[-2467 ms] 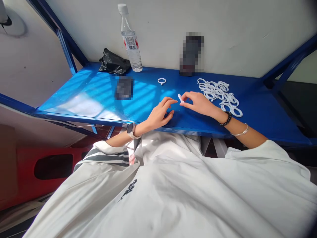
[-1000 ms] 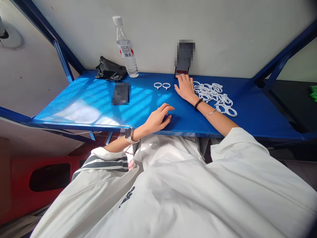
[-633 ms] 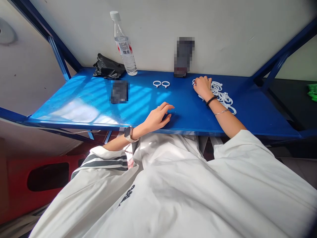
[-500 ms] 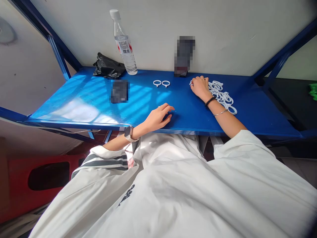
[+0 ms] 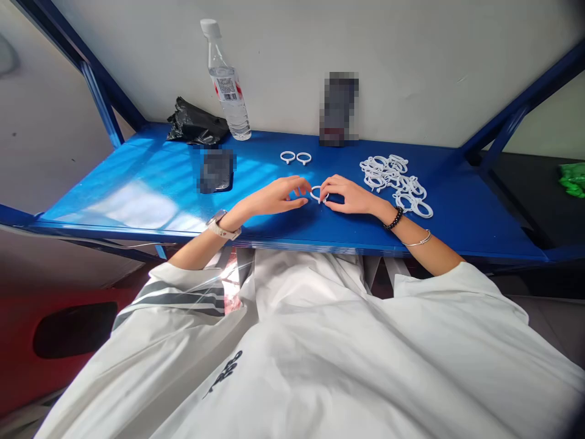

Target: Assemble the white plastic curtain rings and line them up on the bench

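Between my two hands, near the middle of the blue table (image 5: 274, 228), is a white ring (image 5: 315, 194) with a small stub. My right hand (image 5: 348, 195) pinches its right side between thumb and fingers. My left hand (image 5: 280, 196) is at the ring's left, its fingers bent and its thumb apart from them, holding nothing. Farther back, two similar white rings, a left one (image 5: 287, 152) and a right one (image 5: 304, 153), lie side by side. A loose pile of white rings (image 5: 388, 177) lies to the right of my right hand.
A clear water bottle (image 5: 233, 110) stands at the back left beside a crumpled black bag (image 5: 196, 122). In front of them lies a dark blurred object (image 5: 216, 171). Another dark blurred object (image 5: 339, 110) leans on the wall. Blue frame bars slope at both sides.
My right hand has come from the pile toward the middle, bringing a white ring. My left hand has shifted left and slightly back, facing it.
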`<move>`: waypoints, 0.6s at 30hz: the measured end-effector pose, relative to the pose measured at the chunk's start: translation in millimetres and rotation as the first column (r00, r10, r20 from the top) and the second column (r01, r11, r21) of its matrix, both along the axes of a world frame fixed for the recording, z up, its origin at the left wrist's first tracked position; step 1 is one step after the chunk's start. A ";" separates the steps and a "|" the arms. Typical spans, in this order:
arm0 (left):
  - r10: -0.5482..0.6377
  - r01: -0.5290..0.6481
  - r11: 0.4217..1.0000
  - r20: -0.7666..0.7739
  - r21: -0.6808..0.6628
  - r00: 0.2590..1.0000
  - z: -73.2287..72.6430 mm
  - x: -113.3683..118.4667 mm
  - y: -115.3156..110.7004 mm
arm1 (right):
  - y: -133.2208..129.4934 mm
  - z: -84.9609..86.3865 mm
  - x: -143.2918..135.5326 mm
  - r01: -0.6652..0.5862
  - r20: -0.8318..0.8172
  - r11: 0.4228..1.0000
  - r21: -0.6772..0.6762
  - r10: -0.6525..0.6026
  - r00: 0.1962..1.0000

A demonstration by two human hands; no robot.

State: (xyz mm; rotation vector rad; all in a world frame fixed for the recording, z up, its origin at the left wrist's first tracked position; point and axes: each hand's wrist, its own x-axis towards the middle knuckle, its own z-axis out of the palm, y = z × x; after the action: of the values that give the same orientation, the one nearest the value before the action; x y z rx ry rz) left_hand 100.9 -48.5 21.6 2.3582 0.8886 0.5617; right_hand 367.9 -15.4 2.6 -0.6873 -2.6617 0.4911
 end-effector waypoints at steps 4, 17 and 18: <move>-0.140 0.140 0.990 -0.026 -0.028 0.990 -11.4 14.2 40.8 | -12.5 -1.4 2.6 -0.020 -0.004 1.000 -0.004 0.020 1.000; -0.113 0.115 0.978 -0.022 0.176 0.993 -34.1 31.0 37.8 | -34.6 32.8 18.8 0.135 -0.102 0.984 0.114 -0.123 0.987; -0.114 0.116 0.976 -0.023 0.184 0.993 -33.9 30.7 37.8 | -35.0 37.5 26.2 0.133 -0.099 0.984 0.115 -0.122 0.988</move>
State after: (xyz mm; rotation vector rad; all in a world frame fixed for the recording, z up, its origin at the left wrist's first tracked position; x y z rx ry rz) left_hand 131.6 -10.7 -12.4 2.5637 0.7263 0.6054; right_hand 394.1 -50.4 40.1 -0.7729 -2.5189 0.3152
